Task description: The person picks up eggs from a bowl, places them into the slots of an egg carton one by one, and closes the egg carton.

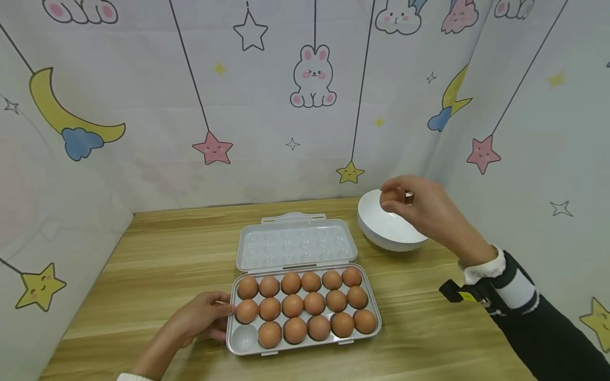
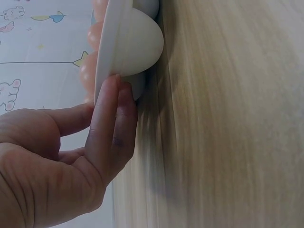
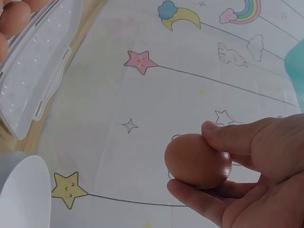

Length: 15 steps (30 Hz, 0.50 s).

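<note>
My right hand [image 1: 421, 206] holds a brown egg [image 3: 197, 160] above the white bowl [image 1: 388, 233], with thumb and fingers around it in the right wrist view. On the table lies an opened plastic egg carton [image 1: 305, 346], its base filled with several brown eggs. The cup [image 1: 244, 338] at its near left corner holds no egg. At the carton's left edge, my left hand [image 1: 200, 317] pinches the rim, thumb on the upper side and fingers beneath, as the left wrist view shows. The carton's clear lid [image 1: 295, 246] is folded back, away from me.
The wooden table [image 1: 157, 264] meets a white patterned cloth [image 1: 267, 174] at the back, and more cloth hangs on both sides. The bowl stands at the back right, just right of the lid.
</note>
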Tool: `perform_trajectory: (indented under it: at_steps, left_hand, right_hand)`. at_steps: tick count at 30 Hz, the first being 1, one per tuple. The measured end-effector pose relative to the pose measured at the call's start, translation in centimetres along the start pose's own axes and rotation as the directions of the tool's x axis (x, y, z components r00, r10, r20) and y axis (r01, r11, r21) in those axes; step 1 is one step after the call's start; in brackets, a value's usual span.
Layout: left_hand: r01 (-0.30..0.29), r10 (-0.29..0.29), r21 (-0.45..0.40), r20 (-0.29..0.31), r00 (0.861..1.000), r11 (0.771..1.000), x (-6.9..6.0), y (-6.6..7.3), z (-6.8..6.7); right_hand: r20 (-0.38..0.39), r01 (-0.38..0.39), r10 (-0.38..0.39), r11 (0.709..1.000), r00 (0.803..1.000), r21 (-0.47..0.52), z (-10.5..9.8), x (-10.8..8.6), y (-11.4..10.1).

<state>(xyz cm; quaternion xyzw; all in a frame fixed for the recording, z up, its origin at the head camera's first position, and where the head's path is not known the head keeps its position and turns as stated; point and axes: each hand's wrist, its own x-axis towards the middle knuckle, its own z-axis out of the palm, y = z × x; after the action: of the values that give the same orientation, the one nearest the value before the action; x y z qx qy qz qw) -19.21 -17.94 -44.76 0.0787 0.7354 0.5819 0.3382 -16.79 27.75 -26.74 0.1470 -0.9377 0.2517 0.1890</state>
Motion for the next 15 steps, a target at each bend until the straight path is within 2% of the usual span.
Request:
perform_trajectory:
  at_steps: [3, 7, 15]
  left_hand:
    - [-0.002, 0.002, -0.004, 0.002, 1.0, 1.0, 0.0, -0.1, 0.0]
    - [-0.01, 0.01, -0.009, 0.005, 1.0, 1.0, 0.0, -0.1, 0.0]
    - [-0.023, 0.023, 0.007, 0.001, 1.0, 1.0, -0.1, 0.0, 0.0]
  right_hand:
    - [-0.013, 0.075, -0.076, 0.997, 0.997, -0.021, 0.0, 0.0, -1.1]
    - [-0.023, 0.139, -0.14, 0.99, 0.99, -0.03, 0.0, -0.2, -2.4]
    - [-0.013, 0.195, -0.195, 0.981, 0.981, -0.004, 0.0, -0.3, -5.4]
